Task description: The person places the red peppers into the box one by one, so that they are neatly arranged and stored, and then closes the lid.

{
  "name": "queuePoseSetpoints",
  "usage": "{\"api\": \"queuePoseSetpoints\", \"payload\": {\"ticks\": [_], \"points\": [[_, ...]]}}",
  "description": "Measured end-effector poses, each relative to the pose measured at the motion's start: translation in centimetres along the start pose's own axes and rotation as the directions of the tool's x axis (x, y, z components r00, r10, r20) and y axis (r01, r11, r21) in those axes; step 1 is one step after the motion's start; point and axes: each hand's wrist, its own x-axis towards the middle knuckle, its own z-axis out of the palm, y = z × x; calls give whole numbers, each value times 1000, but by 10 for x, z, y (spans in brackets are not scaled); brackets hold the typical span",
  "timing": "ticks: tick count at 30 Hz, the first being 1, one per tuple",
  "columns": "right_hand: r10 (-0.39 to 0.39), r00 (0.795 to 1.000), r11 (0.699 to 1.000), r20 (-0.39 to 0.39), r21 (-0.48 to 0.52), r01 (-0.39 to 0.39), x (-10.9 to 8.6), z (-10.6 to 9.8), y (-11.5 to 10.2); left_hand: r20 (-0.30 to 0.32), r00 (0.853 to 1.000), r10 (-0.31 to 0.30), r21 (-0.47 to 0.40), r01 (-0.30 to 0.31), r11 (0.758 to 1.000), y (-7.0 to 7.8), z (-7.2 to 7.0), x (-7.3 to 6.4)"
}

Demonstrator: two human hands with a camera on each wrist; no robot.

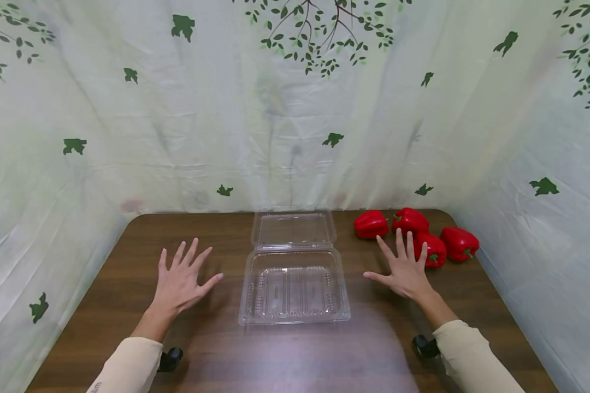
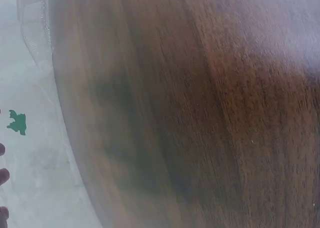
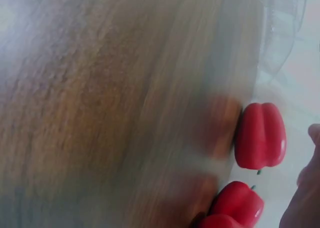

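A clear plastic clamshell container [image 1: 295, 314] lies at the middle of the table, its lid [image 1: 293, 230] folded back toward the curtain. To its left, my left hand [image 1: 179, 284] is held over the table with fingers spread, holding nothing. My right hand [image 1: 405, 273] is spread likewise on the container's right, its fingertips overlapping the nearest red bell pepper [image 1: 434, 251] in the head view. Behind that pepper sit another [image 1: 411, 219] and, further left, a third [image 1: 371, 224]. One more red bell pepper [image 1: 459, 243] lies at the far right of the group.
The brown wooden table [image 1: 295, 360] has rounded back corners. A pale curtain [image 1: 285, 109] with green leaf prints hangs behind it and along both sides. Black wrist cameras show under the left sleeve [image 1: 133, 363] and the right sleeve [image 1: 472, 355].
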Motion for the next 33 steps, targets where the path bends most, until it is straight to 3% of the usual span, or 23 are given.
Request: {"api": "queuePoseSetpoints", "payload": {"ticks": [11, 22, 25, 28, 30, 33], "points": [[-12, 1000, 995, -25, 102, 14, -4, -5, 13, 97, 993, -61, -180, 77, 981, 12, -8, 1], [-53, 990, 984, -132, 165, 74, -6, -26, 33, 140, 989, -52, -384, 103, 918, 28, -9, -1], [-55, 982, 980, -179, 177, 87, -6, -32, 39, 184, 980, -71, -462, 150, 874, 31, -10, -1], [-52, 975, 979, -216, 184, 93, -5, -35, 45, 238, 967, -94, -545, 213, 811, 34, -11, -2], [-44, 971, 977, -233, 191, 90, -5, -36, 48, 272, 956, -113, -608, 262, 750, 36, -11, -4], [-26, 965, 976, -261, 204, 81, -5, -34, 53, 349, 928, -132, -713, 355, 605, 41, -8, -6]]}}
